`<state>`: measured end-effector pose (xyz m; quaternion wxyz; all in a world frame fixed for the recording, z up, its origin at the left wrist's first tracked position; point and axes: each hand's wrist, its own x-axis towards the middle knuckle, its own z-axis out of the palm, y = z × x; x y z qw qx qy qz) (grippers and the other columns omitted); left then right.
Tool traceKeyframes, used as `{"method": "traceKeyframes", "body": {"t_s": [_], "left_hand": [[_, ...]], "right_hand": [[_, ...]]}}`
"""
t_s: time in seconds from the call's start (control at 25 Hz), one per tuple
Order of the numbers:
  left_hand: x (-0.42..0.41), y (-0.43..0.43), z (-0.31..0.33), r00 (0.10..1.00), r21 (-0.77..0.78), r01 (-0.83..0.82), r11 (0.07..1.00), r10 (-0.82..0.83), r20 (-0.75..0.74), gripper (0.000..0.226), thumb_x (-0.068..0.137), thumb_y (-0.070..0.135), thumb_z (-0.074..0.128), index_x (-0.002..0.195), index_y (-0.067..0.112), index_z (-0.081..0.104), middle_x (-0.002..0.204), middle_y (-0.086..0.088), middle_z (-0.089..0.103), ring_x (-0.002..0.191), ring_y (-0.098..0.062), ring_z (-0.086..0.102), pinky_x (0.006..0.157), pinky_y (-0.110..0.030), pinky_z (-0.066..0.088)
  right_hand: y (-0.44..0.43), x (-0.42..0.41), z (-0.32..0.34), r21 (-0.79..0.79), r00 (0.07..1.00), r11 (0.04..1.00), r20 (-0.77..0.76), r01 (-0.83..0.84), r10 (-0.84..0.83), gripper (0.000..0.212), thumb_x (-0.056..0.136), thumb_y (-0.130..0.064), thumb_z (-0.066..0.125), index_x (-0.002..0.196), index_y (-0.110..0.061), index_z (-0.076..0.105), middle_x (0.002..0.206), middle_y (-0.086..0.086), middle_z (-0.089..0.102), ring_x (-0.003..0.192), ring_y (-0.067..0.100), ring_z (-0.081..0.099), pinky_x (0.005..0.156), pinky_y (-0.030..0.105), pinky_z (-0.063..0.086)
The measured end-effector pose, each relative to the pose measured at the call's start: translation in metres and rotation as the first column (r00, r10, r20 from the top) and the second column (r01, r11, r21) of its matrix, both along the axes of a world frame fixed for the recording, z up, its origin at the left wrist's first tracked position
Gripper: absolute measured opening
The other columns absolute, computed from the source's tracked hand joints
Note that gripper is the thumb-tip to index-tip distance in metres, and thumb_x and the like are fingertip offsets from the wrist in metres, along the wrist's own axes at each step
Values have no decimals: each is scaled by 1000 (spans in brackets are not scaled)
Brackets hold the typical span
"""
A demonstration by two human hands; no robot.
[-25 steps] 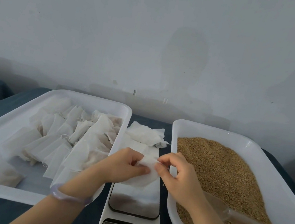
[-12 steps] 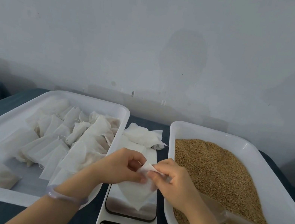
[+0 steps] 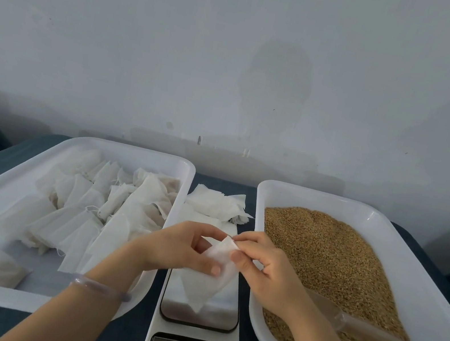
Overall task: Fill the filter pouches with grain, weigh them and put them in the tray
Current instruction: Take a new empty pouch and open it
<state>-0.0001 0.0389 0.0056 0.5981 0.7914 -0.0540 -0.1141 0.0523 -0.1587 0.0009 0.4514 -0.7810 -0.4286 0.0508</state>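
I have both hands clamped on one empty filter pouch [image 3: 208,286]. My left hand [image 3: 179,249] pinches its upper edge from the 9 o'clock side and my right hand [image 3: 267,271] pinches the same edge from 3 o'clock, fingertips close together at the mouth. The pouch hangs between them above the scale [image 3: 221,318], its long axis running from 12 down to 6, bottom corner toward me. I cannot tell whether it touches the platform. I judge I am working the mouth open.

The next move turns on this: the grain [image 3: 323,253] lies at 3 o'clock of the pouch, and the scoop [image 3: 364,327] rests in it at about 4 o'clock from my right hand, the nearer one. The tray [image 3: 131,149] with other pouches sits at 9 o'clock.
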Motion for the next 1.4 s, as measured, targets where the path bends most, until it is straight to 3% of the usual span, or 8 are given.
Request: {"method": "traceKeyframes", "body": {"t_s": [0.28,0.48,0.68,0.76,0.84,0.96,1.24,1.4], "left_hand": [[-3,-3,3,974,-244,193,950,-216,-71,50,65,12,75,112,8,57,103,-12,66,97,-28,65,82,-35,52],[-7,-11,5,910,-194,272,943,-317,-266,19,75,6,68,92,9,63,82,-11,65,67,-20,65,63,-29,55],[-9,-11,2,950,-99,212,972,-229,-214,13,81,10,66,91,8,58,74,-3,64,59,-15,61,57,-25,51],[-9,-11,-1,986,-85,78,993,-90,-139,7,86,10,66,90,10,60,73,-2,65,58,-14,60,58,-26,51],[-8,-12,-2,997,-104,-45,994,38,-70,5,87,10,65,91,10,61,74,-4,63,58,-14,58,57,-25,50],[-8,-13,0,995,-180,-66,982,51,-88,32,81,28,65,107,10,59,76,-5,61,61,-15,56,59,-27,49],[-4,-13,-2,959,-365,-153,918,49,-280,48,87,44,54,116,5,57,81,-12,59,73,-24,58,77,-39,51],[-2,-13,-6,976,-314,-208,926,174,-133,39,85,36,52,103,3,62,90,-11,70,83,-19,66,78,-32,49]], "right_hand": [[-4,-4,7,-88,972,996,231,-23,43,18,90,-40,52,88,-30,66,109,-15,53,107,6,50,84,6,35],[-6,-16,14,-131,906,991,416,-29,81,33,92,-43,47,87,-20,70,102,-7,59,112,-12,37,92,12,29],[-40,-12,36,-264,990,963,137,49,-13,40,77,-71,38,114,-60,49,103,-35,54,102,-11,52,81,9,45],[-79,12,39,-411,977,886,105,214,-187,42,76,-66,43,117,-58,43,114,-36,52,106,-12,52,82,7,44],[-126,41,33,-676,928,651,143,345,-343,48,84,-51,55,128,-35,48,129,-18,52,115,1,52,96,17,42],[-174,58,8,-874,902,412,66,259,-426,39,78,-39,71,114,-34,56,123,-12,56,107,5,55,97,25,43],[-185,62,-14,-698,878,587,129,410,-461,26,77,-25,74,87,-42,57,95,-16,62,89,1,57,84,23,45],[-182,72,3,-579,785,531,483,618,-387,40,82,-29,68,116,-45,54,105,-21,58,92,0,49,87,25,41]]}}
